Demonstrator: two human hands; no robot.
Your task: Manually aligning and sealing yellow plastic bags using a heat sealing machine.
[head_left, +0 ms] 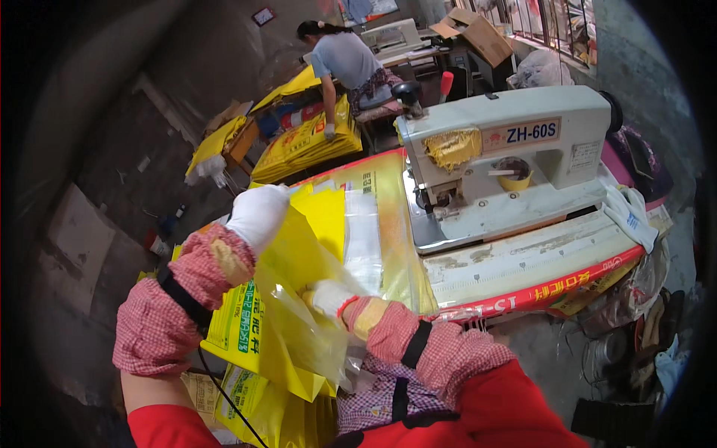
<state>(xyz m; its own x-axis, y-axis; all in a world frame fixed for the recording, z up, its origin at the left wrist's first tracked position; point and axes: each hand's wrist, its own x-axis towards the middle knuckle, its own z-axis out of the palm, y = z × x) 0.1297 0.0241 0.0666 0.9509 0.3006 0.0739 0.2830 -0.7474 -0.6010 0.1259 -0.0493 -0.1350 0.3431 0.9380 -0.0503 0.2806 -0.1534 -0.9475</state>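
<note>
A yellow woven plastic bag (pixel 287 257) with green print hangs in front of me, a clear plastic liner (pixel 317 340) showing along its right side. My left hand (pixel 258 216), in a white glove, is closed at the bag's upper left edge; its fingertips are hidden. Lower and to the right, my right hand (pixel 326 299), gloved in white with yellowish fingers, is closed against the liner, and film partly covers the fingers. More yellow bags (pixel 276 407) hang or lie below, near my lap. Flat bags lie on the sewing table (pixel 396 216) beyond my hands.
A large grey-white industrial sewing machine (pixel 515 149) stands on the right of the table, a tape roll (pixel 515 178) on it. A white glove (pixel 631 216) lies at the table's right end. Farther back, a person (pixel 347 63) bends over a stack of yellow bags (pixel 310 142).
</note>
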